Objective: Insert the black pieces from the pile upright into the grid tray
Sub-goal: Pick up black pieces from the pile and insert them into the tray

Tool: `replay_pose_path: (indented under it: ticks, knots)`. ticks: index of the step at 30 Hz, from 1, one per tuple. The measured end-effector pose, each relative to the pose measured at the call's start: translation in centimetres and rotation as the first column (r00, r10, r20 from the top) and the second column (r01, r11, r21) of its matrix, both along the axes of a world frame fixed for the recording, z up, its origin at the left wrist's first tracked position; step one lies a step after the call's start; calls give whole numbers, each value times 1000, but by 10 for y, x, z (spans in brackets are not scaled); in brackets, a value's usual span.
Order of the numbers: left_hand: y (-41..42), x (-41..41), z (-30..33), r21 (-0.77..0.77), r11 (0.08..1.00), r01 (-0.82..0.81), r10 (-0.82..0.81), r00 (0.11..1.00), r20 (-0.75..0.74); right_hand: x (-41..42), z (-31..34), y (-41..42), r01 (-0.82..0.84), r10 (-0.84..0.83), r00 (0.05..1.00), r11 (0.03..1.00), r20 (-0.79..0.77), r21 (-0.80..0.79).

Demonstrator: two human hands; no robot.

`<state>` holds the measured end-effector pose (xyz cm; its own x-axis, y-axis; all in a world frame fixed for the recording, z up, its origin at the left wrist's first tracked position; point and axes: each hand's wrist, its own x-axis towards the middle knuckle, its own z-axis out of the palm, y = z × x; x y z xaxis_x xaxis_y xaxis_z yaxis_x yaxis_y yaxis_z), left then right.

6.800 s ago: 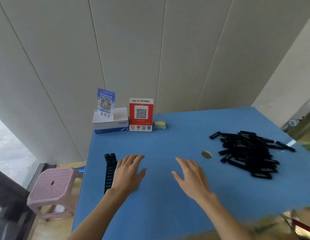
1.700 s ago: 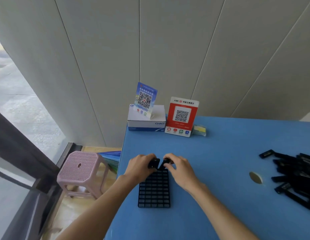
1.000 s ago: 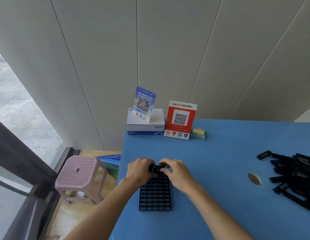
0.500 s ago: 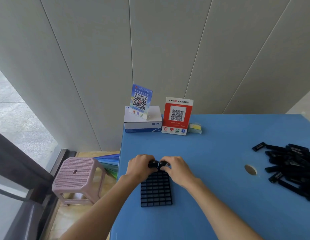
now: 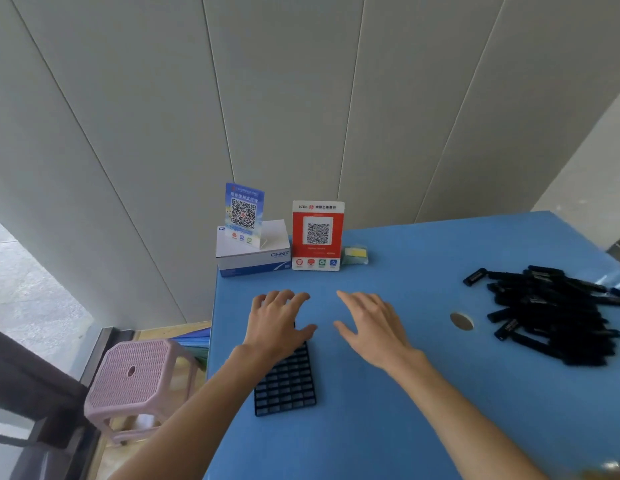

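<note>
Left hand (image 5: 279, 325): fingers spread and nearly straight, holding nothing; palm lies over the far end of the grid tray, whether pressing or just above cannot be told.
Right hand (image 5: 372, 327): fingers spread flat, holding nothing; hovers over or rests on bare table just beside the tray, at 3 o'clock of the left hand.
Grid tray (image 5: 286, 381): black, flat on the table at its left edge; long axis runs 12 to 6 o'clock; visible cells look unfilled, far cells hidden by the left hand.
Pile of black pieces (image 5: 557, 310): loose heap of slim bars lying flat, at 3 o'clock of both hands, well apart; long axes mixed, most running roughly 10 to 4 o'clock; none upright.
Nearer hand: the right, by judgement; the tray lies under the left.
Next move (judgement): right hand reaches toward 3 o'clock, takes a bar, turns it upright.
Table (image 5: 388, 427): blue, round hole (image 5: 461, 321) between right hand and pile.
Far edge, 12 o'clock: white box (image 5: 253, 254), red QR stand (image 5: 317, 235).
</note>
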<state>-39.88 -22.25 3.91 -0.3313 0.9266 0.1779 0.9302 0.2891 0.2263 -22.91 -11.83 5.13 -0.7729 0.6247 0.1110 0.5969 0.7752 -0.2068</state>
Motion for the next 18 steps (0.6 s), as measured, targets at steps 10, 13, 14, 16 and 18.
replay_pose_path:
  ticks: [10, 13, 14, 16, 18]
  knots:
    - [52, 174, -9, 50, 994, 101, -100, 994, -32, 204, 3, 43, 169, -168, 984, 985, 59, -14]
    - [66, 243, -18, 11, 992, 126, -127, 992, 24, 283, -4, 58, 213, -212, 975, 977, 69, -9]
    - [70, 263, -21, -1, 991, 132, -131, 990, 40, 307, -6, 62, 222, -221, 973, 975, 70, -8]
    - [79, 300, -26, -24, 990, 140, -138, 988, 66, 351, -11, 71, 239, -238, 968, 971, 79, 5]
    - [86, 331, -28, -53, 986, 156, -151, 985, 85, 387, -14, 80, 273, -271, 959, 962, 84, -9]
